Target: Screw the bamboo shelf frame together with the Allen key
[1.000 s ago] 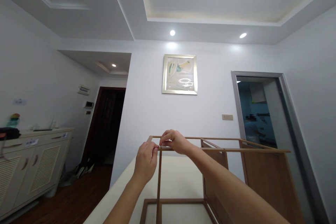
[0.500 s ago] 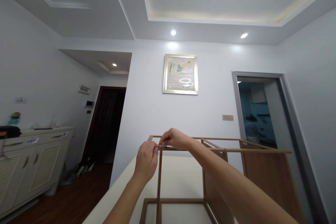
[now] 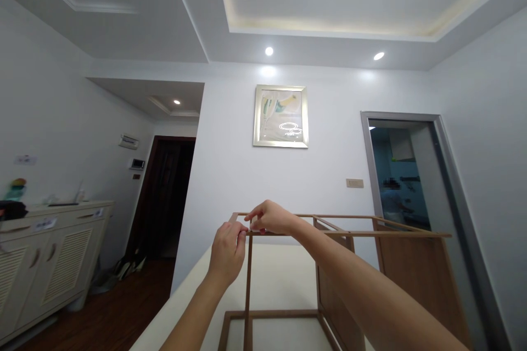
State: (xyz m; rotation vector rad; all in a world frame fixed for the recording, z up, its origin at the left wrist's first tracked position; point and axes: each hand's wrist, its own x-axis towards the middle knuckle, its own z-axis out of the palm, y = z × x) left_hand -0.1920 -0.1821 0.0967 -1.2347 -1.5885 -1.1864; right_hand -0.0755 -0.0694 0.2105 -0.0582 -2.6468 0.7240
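Note:
A brown wooden frame (image 3: 248, 279) with thin rails and panels stands in front of me on a pale surface (image 3: 284, 269). My left hand (image 3: 226, 249) is closed at the near left top corner, its fingers over the short end rail and its thumb by the joint. Just right of it, my right hand (image 3: 274, 216) reaches over the top rail (image 3: 395, 235), thumb and fingers bent together at that corner. Something tiny shows at its fingertips, too small to name. The two hands' fingertips nearly meet.
Wooden panels (image 3: 411, 279) fill the frame's right side. At left stands a white cabinet (image 3: 61, 263) with things on top. A framed picture (image 3: 280, 116) hangs on the wall. Through the doorway at right a person (image 3: 393, 200) is visible, with a dark door (image 3: 168, 192) at left.
My right fingers have shifted slightly at the corner, the index finger lifting a little. A small shiny piece between the fingertips shows less now. The view has turned slightly right.

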